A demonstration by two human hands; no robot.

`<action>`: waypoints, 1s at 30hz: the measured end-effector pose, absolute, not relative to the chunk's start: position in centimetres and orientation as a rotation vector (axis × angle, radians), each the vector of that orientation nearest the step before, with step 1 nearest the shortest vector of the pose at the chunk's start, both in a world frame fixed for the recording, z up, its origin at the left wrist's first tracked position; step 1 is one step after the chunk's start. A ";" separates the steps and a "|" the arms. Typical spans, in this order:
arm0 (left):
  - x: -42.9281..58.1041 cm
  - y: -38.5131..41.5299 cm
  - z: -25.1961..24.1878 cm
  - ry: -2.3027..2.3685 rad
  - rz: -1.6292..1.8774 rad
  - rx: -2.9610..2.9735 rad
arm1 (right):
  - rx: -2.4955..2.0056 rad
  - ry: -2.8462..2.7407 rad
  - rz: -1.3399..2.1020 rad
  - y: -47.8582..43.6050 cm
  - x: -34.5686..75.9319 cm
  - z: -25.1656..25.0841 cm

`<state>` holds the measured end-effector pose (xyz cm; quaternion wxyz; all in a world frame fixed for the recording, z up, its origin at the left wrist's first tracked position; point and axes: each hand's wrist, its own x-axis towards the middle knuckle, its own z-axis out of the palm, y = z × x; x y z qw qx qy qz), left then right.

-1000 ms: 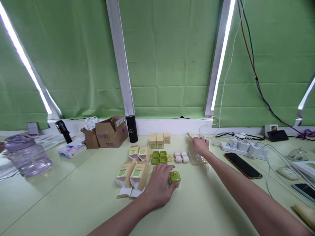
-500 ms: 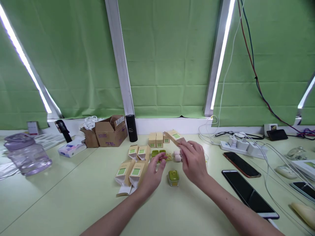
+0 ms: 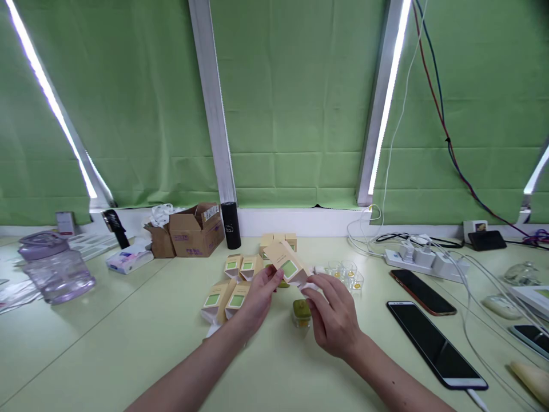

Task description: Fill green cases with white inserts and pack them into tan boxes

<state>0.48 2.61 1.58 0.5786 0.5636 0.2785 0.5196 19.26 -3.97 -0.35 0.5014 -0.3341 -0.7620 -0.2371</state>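
A small tan paper box [image 3: 281,258] with a green label is tilted in the air between my hands. My left hand [image 3: 257,297] is closed on its left side, thumb in front. The fingers of my right hand [image 3: 337,315] pinch the white flap at the box's lower right end. Just below on the table stands a small clear jar with a green lid [image 3: 302,312]. Several similar boxes [image 3: 218,297], some with flaps open, stand left of my left hand, and more tan boxes [image 3: 266,241] are behind. Several clear cups with yellow centres [image 3: 348,273] sit beyond my right hand.
At the back left are an open cardboard box [image 3: 195,232], a black cylinder [image 3: 230,226], a tissue pack [image 3: 129,258] and a clear purple-lidded jug [image 3: 55,269]. Phones [image 3: 437,343], a power strip [image 3: 429,263] and loose white cables lie on the right.
The box moved left and down from beside my right hand to between both hands. My left hand has taken hold of it, and my right hand shifted to its lower flap.
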 end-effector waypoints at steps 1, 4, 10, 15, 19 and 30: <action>0.5 2.7 1.7 0.640 1.219 1.325 | -0.823 -1.800 -0.554 -3.7 19.6 -0.4; 0.5 3.1 2.0 0.621 1.255 1.339 | -0.886 -1.691 -0.485 -2.9 20.6 -0.5; 1.3 3.2 3.1 0.767 1.403 1.634 | -0.977 -1.598 -0.451 -1.9 21.7 -1.0; 1.5 1.8 2.9 0.832 1.573 2.007 | -0.971 -1.620 -0.464 -1.9 21.7 -1.2; 0.6 1.5 1.4 0.718 1.762 2.475 | -0.964 -1.662 -0.484 -2.0 21.5 -1.3; -0.3 1.1 0.0 0.708 1.810 2.834 | -0.954 -1.708 -0.481 -2.0 21.5 -1.8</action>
